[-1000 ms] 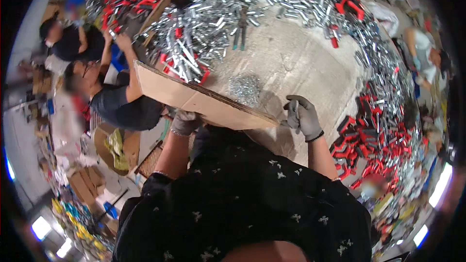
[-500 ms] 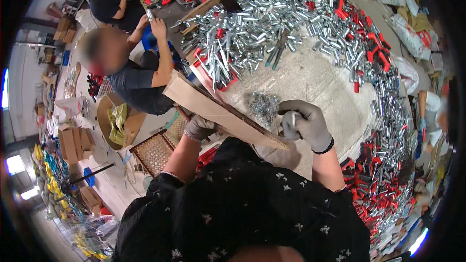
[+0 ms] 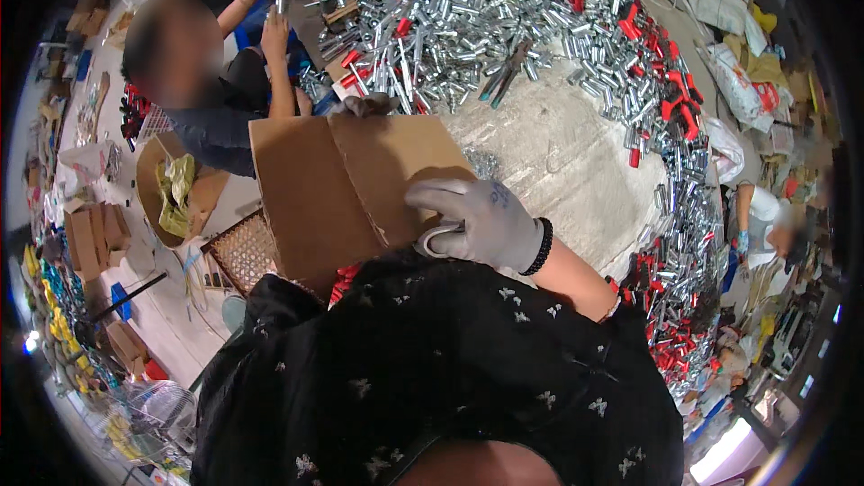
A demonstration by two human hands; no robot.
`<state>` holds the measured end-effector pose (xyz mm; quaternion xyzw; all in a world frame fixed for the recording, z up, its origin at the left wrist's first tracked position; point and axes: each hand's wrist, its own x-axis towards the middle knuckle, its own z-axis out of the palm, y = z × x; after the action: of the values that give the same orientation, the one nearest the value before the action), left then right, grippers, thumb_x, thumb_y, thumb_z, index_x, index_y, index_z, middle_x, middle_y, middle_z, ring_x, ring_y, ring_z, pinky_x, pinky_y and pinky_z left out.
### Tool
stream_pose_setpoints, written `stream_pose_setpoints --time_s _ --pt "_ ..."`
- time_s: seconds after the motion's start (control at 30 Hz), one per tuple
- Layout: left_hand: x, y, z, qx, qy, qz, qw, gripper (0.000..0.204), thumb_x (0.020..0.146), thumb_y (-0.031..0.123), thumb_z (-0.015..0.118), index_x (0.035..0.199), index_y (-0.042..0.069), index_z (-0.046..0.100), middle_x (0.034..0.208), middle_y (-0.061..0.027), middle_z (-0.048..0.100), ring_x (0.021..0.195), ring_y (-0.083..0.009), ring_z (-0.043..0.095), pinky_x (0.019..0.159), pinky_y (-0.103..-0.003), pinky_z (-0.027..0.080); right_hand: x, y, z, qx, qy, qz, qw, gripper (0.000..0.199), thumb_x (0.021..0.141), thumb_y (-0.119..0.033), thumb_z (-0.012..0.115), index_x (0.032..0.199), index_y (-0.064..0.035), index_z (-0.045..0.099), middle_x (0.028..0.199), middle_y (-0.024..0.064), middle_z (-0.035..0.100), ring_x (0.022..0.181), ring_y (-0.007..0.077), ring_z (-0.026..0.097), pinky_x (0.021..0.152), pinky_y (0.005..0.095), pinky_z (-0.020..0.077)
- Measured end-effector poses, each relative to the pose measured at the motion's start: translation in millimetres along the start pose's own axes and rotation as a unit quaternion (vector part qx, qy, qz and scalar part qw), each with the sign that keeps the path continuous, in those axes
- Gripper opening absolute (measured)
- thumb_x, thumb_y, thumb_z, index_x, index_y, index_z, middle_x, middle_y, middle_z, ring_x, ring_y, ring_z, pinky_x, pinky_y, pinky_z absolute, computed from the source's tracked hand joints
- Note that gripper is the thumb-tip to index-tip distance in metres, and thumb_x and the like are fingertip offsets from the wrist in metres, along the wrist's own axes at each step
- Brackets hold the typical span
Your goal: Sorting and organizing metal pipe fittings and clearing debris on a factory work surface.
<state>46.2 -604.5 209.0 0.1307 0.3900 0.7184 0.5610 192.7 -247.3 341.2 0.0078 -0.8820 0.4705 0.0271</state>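
A brown cardboard box (image 3: 306, 198), folded flat with a seam down its face, is tilted up in front of me. My left hand (image 3: 367, 106), in a grey glove, grips its far edge; only the fingers show, and the forearm is behind the cardboard. My right hand (image 3: 486, 220), gloved in grey with a black beaded bracelet at the wrist, is over the near right edge of the cardboard. Its fingers curl around a pale, curved, ring-like thing (image 3: 439, 240) whose kind I cannot make out. A heap of small shiny metal pieces (image 3: 483, 162) is partly hidden behind the cardboard.
Silvery metal sockets (image 3: 504, 9) and red-handled parts (image 3: 679, 94) lie heaped around the pale work surface (image 3: 576, 171). Green-handled pliers (image 3: 506, 76) lie at the heap's edge. A co-worker (image 3: 216, 99) sits at the left, handling a metal part; an open carton (image 3: 180, 189) stands nearby.
The cardboard has turned from edge-on to showing its broad face. My left hand has moved to its far edge. My right hand has come left and nearer, onto the cardboard.
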Motion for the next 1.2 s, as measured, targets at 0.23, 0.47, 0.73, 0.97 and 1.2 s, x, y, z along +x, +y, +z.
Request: stream_pose_setpoints --time_s 0.23,0.47,0.73,0.97,1.2 --pt "163 34 -9 0.091 0.024 -0.001 0.996 0.048 0.078 0.007 0.079 0.124 0.003 0.064 0.113 -0.0041 0.068 0.106 -0.0223 0.063 0.095 -0.037 0.050 3 0 6 0.011 -0.005 0.027 1.000 0.045 0.078 -0.028 0.074 0.120 -0.0137 0.065 0.119 0.0090 0.067 0.093 0.0332 0.068 0.080 0.0427 0.0543" --pt "166 45 1 0.172 0.004 -0.046 0.984 0.043 0.079 0.006 0.077 0.121 0.002 0.065 0.109 -0.0040 0.069 0.101 -0.0214 0.064 0.092 -0.036 0.051 -10 21 15 -0.006 0.172 0.096 0.980 0.026 0.087 -0.023 0.065 0.106 -0.0055 0.068 0.087 0.0125 0.070 0.070 0.0271 0.066 0.064 0.0380 0.0512" --pt "98 10 -3 0.081 0.204 -0.220 0.951 0.032 0.083 0.016 0.071 0.109 -0.001 0.065 0.100 -0.0072 0.068 0.091 -0.0198 0.065 0.083 -0.035 0.053 -65 133 62 0.327 0.288 0.390 0.811 0.028 0.102 -0.020 0.043 0.082 -0.0060 0.057 0.060 0.0017 0.050 0.046 0.0115 0.044 0.046 0.0296 0.0415" --pt "-7 -4 -48 0.085 0.329 -0.107 0.934 0.023 0.090 0.018 0.065 0.107 0.003 0.069 0.106 -0.0069 0.069 0.101 -0.0190 0.065 0.092 -0.034 0.051 -152 231 67 0.435 0.371 0.481 0.664 0.032 0.099 -0.025 0.052 0.069 -0.0121 0.052 0.055 -0.0001 0.048 0.040 0.0130 0.043 0.035 0.0335 0.0321" --pt "49 -114 -8 0.121 0.254 -0.200 0.939 0.018 0.088 0.010 0.067 0.101 -0.002 0.070 0.099 -0.0075 0.071 0.086 -0.0186 0.067 0.081 -0.033 0.055 -166 277 126 0.368 0.365 0.485 0.704 0.032 0.100 -0.023 0.052 0.070 -0.0117 0.052 0.058 0.0013 0.047 0.047 0.0134 0.042 0.048 0.0303 0.0381"
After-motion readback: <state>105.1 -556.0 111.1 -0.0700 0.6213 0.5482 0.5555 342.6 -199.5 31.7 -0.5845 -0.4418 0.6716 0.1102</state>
